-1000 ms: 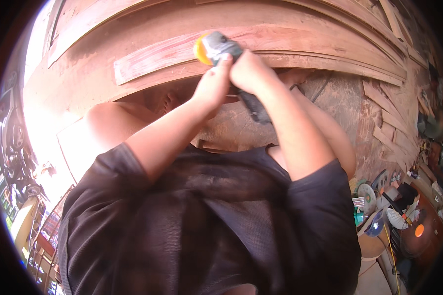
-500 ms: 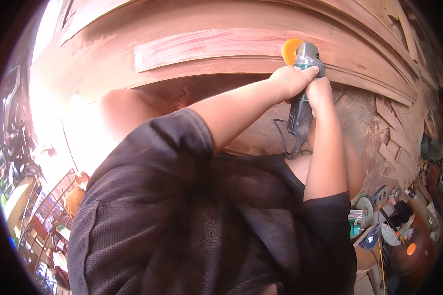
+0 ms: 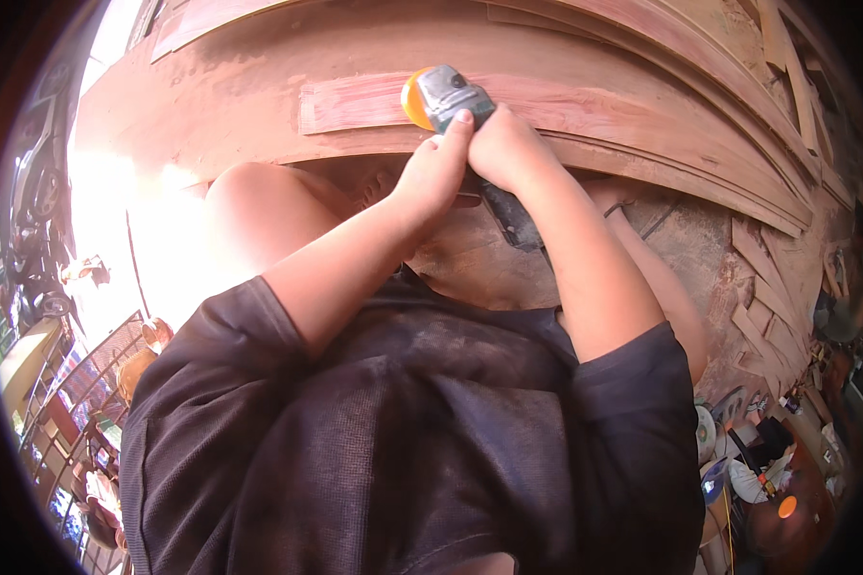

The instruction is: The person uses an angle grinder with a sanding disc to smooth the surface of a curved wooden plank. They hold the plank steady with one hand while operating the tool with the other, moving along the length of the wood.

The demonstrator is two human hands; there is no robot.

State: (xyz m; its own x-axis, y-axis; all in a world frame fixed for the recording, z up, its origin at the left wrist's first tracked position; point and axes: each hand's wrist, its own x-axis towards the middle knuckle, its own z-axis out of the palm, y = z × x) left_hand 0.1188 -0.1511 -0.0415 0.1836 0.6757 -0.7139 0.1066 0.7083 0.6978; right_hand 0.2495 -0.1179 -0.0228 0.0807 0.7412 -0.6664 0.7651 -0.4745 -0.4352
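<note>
Gripping angle grinder (image 3: 454, 94) in left hand (image 3: 436, 168) and right hand (image 3: 504, 146); aiming yellow disc (image 3: 413, 100) over wooden board (image 3: 360, 103), slanting long axis from far left to near right.

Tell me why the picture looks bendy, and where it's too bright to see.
In the head view, the fisheye lens curves the reddish plank and the corners are black; in the same head view, glare whites out the patch beside the left knee, though the power tool shows fairly clearly.

Angle grinder (image 3: 451, 93): grey metal, dark plastic
Plank (image 3: 364, 103): bare, matt wood
Surface (image 3: 221, 101): dusty wood
Shirt (image 3: 355, 441): matt, textured cloth
</note>
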